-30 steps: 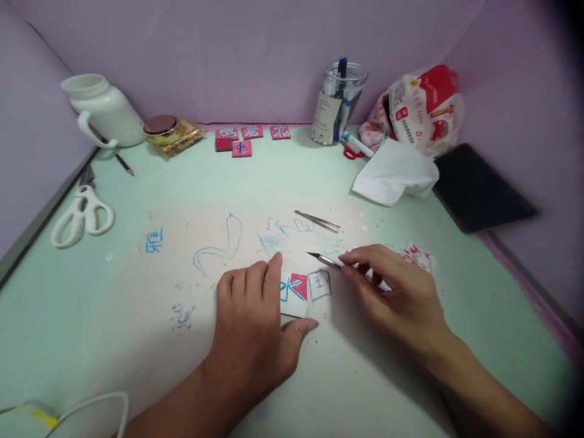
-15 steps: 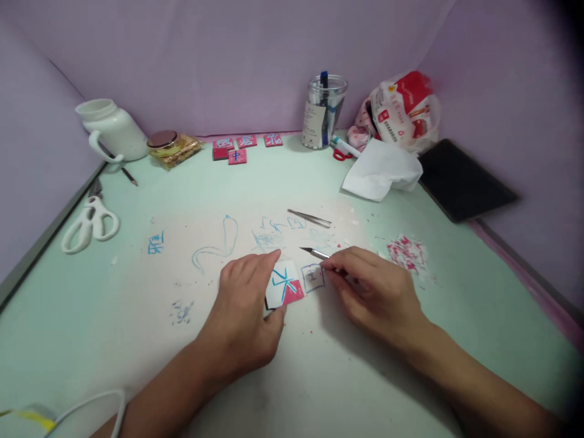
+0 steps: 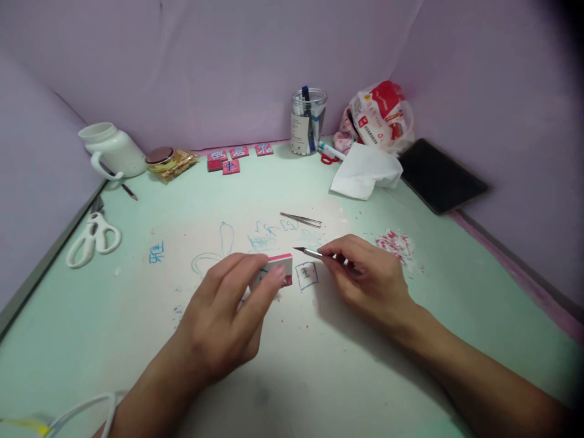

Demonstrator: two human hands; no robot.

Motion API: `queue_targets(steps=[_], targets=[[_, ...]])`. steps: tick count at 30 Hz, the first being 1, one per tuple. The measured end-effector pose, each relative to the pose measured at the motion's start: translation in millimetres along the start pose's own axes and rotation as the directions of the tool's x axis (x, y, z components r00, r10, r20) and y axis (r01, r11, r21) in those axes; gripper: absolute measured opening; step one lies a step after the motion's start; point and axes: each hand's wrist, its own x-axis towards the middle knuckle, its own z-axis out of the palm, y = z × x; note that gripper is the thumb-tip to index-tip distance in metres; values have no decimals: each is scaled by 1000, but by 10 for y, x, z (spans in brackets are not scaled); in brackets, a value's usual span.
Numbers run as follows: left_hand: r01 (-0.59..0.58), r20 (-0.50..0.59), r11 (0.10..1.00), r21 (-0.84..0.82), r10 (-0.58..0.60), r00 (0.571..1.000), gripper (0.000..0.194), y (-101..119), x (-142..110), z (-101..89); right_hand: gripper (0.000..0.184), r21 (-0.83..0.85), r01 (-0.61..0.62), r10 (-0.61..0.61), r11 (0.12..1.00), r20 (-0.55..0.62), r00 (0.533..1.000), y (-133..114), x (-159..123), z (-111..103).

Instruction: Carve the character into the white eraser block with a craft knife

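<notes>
Between the thumb and fingers of my left hand point(image 3: 228, 310) is a small square carving block point(image 3: 285, 265), tilted up off the table. Its white side and a red edge show; the blue character on its face is mostly behind my fingers. My right hand point(image 3: 365, 274) grips a craft knife point(image 3: 310, 252) like a pen, its blade pointing left, just above and right of the block. The blade looks apart from the block. Beneath, a square drawn on the table point(image 3: 306, 276) holds a small character. Tweezers point(image 3: 301, 219) lie beyond the knife.
Carved pink blocks point(image 3: 230, 166) sit at the back. White scissors point(image 3: 94, 238), a pencil point(image 3: 129, 191) and a white jug point(image 3: 112, 152) stand left. A jar of pens point(image 3: 301, 135), white tissue point(image 3: 365, 173), a black tablet point(image 3: 442, 176) and red-white shavings point(image 3: 395, 244) are right.
My left hand has lifted and tipped the block, so its edge now shows instead of its marked face. The knife stays in my right hand. The camera view has shifted slightly.
</notes>
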Motion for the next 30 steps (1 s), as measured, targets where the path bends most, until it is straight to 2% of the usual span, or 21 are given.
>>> queue_targets(steps=[2, 3, 5, 6, 8, 9, 10, 11, 12, 13, 14, 15, 16, 17, 20, 22, 23, 25, 26, 27, 30], targets=[[63, 95, 995, -82, -55, 994, 53, -12, -11, 3, 14, -4, -15, 15, 1000, -3, 1000, 18, 18, -15], [116, 91, 988, -107, -106, 990, 55, -19, -19, 0, 14, -7, -22, 22, 1000, -4, 1000, 31, 30, -25], [259, -29, 961, -96, -263, 964, 64, -32, -38, -9, 13, -11, -35, 35, 999, -10, 999, 45, 46, -46], [353, -105, 931, -88, -361, 927, 68, -38, -47, -12, 13, -2, -36, 36, 999, -19, 999, 36, 41, -55], [562, -198, 813, -154, -583, 788, 73, -51, -62, -3, 14, 77, 12, -11, 997, -9, 1000, -38, -10, -54], [649, -203, 723, -237, -690, 694, 73, -59, -68, 10, 15, 142, 67, -71, 988, 20, 997, -105, -57, -42], [709, -183, 619, -337, -782, 596, 72, -67, -72, 29, 21, 231, 160, -186, 960, 94, 978, -188, -115, -20], [738, -152, 518, -432, -849, 507, 72, -78, -75, 50, 33, 306, 254, -331, 918, 234, 914, -281, -178, 13], [747, -116, 429, -508, -893, 435, 71, -90, -77, 70, 45, 374, 349, -480, 859, 356, 802, -375, -241, 55], [745, -84, 361, -561, -920, 383, 70, -103, -79, 88, 49, 410, 419, -581, 810, 471, 664, -461, -295, 103], [740, -61, 313, -595, -936, 346, 70, -116, -79, 100, 51, 416, 445, -609, 793, 553, 568, -529, -338, 155], [738, -46, 281, -613, -946, 322, 70, -129, -79, 108, 59, 392, 429, -579, 814, 609, 542, -575, -365, 205], [737, -38, 264, -622, -951, 308, 70, -141, -79, 111, 63, 355, 411, -537, 840, 653, 535, -597, -380, 250], [739, -36, 255, -624, -954, 299, 71, -152, -80, 111, 66, 293, 387, -476, 874, 675, 564, -596, -384, 286], [754, -37, 247, -609, -958, 284, 74, -177, -88, 112, 67, 50, 325, -285, 944, 616, 734, -505, -378, 311], [763, -34, 253, -594, -956, 290, 73, -184, -103, 124, 51, -22, 352, -300, 936, 475, 827, -422, -377, 264], [770, -25, 267, -580, -950, 310, 73, -184, -113, 131, 41, -16, 395, -359, 918, 385, 850, -381, -372, 228], [783, 25, 310, -539, -923, 383, 71, -171, -132, 140, 29, -1, 452, -443, 892, 193, 876, -291, -333, 144], [788, 63, 334, -518, -903, 424, 70, -157, -137, 136, 27, -16, 425, -421, 905, 115, 900, -238, -295, 100], [791, 108, 354, -499, -880, 462, 68, -139, -135, 126, 23, -61, 326, -324, 944, 40, 945, -178, -245, 57], [793, 245, 398, -461, -802, 545, 61, -64, -82, 62, 21, -163, 151, -152, 975, 2, 988, 19, -67, -52]])
